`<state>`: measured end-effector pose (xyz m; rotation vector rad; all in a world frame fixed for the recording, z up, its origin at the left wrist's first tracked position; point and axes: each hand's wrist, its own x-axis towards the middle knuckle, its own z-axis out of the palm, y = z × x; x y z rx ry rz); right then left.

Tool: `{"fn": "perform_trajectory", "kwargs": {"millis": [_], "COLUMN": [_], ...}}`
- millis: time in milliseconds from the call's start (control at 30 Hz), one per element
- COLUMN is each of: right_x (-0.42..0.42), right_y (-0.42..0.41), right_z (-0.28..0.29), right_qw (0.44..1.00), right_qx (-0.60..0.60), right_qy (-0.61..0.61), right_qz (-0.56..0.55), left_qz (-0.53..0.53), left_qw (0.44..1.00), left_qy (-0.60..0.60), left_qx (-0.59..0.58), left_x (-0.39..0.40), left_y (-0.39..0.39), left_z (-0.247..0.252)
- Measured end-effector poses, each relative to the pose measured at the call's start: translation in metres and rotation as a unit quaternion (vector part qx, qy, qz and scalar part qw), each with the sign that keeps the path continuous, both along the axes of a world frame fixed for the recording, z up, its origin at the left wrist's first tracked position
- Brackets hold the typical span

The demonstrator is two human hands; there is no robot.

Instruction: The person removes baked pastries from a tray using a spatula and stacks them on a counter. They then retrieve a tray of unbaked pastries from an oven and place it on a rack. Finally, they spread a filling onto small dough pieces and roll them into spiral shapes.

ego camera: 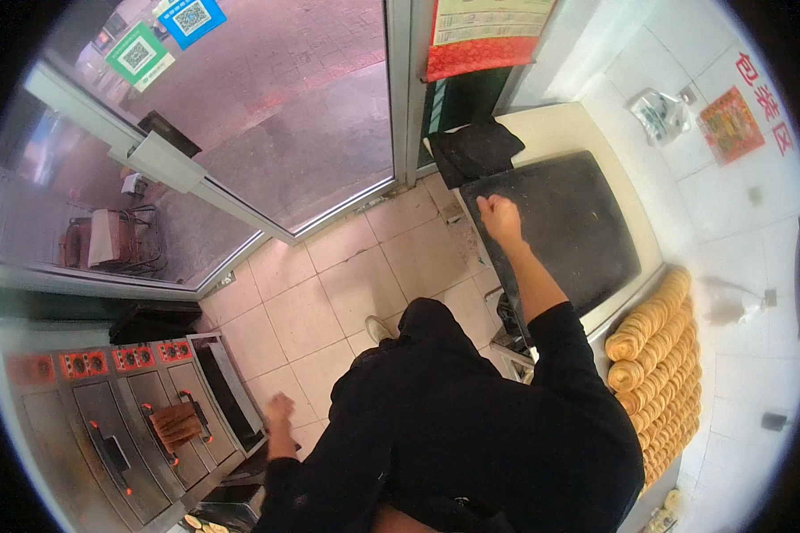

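My right hand [501, 216] is above the left edge of a black baking tray or board [567, 226], its fingers curled; whether anything small is inside them cannot be told. The dark sheet rests on a cream-coloured counter. A black cloth [477, 150] lies at the sheet's upper corner, just beyond that hand. My left hand [280, 408] hangs low over the tiled floor beside the steel oven [127, 413], slightly blurred, with no object visible in it. Rows of stacked round golden pastries [660, 373] stand to the right of my right arm.
Glass doors [273, 120] with metal frames stand ahead. A brown towel [176, 426] hangs on an oven handle. Under the counter are shelves with dark items [507, 313]. A tiled wall [740, 246] with a hanging plastic bag [660, 116] bounds the right side.
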<state>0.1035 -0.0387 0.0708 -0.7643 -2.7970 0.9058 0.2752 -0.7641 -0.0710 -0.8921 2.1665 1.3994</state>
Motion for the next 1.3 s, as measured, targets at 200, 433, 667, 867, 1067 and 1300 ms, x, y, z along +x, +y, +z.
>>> {"fn": "perform_trajectory", "kwargs": {"millis": [200, 433, 667, 867, 1067, 1300], "right_x": [-0.131, -0.183, -0.231, -0.137, -0.016, 0.055], "right_y": [-0.019, 0.009, 0.137, 0.167, -0.008, -0.189], "right_z": [0.000, -0.090, -0.163, -0.059, 0.086, 0.030], "right_qw": [0.990, 0.926, 0.990, 0.934, 0.612, 0.475], "right_qx": [-0.104, 0.268, 0.131, 0.040, -0.389, -0.281], "right_qy": [0.051, -0.262, -0.047, 0.173, 0.418, 0.508], "right_qz": [0.080, 0.052, -0.013, -0.310, -0.547, -0.661], "left_qz": [0.080, -0.243, -0.384, -0.682, -0.739, -0.379], "left_qw": [0.993, 0.924, 0.900, 0.696, 0.621, 0.919], "left_qy": [0.083, 0.125, -0.130, 0.082, 0.226, -0.091], "left_qx": [-0.015, -0.268, -0.160, -0.208, -0.129, 0.052], "left_x": [-0.127, -0.127, -0.169, -0.255, -0.442, -0.609], "left_y": [-0.080, 0.038, 0.056, 0.032, 0.035, 0.142], "left_z": [0.015, -0.011, -0.035, -0.057, -0.067, -0.073]}}
